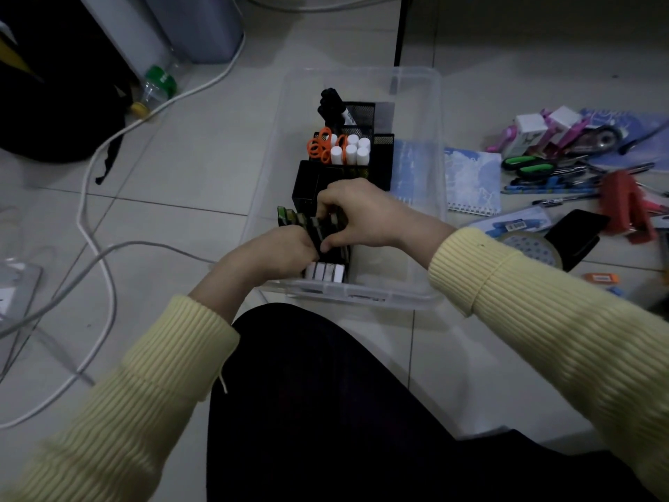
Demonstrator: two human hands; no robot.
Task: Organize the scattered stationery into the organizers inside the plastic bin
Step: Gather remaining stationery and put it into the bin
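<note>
The clear rectangular plastic bin [430, 146] sits on the pale tiled floor [202, 182] in front of the seated person, with black mesh organizers [362, 119] ranged along its left side holding black markers [331, 101], orange-handled scissors [318, 144] and white-capped glue sticks [353, 150]. To the right, outside the bin, lies the unsorted pile – a blue spiral notebook [470, 184], green-handled scissors [528, 166], a red stapler [630, 208], a roll of clear tape [532, 250] and loose pens [550, 188].

Nearest the person, in the bin's front-left corner, stands a row of small flat dark packs [304, 221] with greenish tops, and behind them four white-ended ones [324, 271]. I judge these light and stiff, easy to tip like dominoes – best pinched by the narrow upper edges.

Both arms in ribbed yellow sleeves reach in from below. The left hand [278, 250] is curled, fingertips hidden behind the row, so its grip cannot be made out. The right hand [356, 213] arches over, thumb and fingers pinching one pack.
</note>
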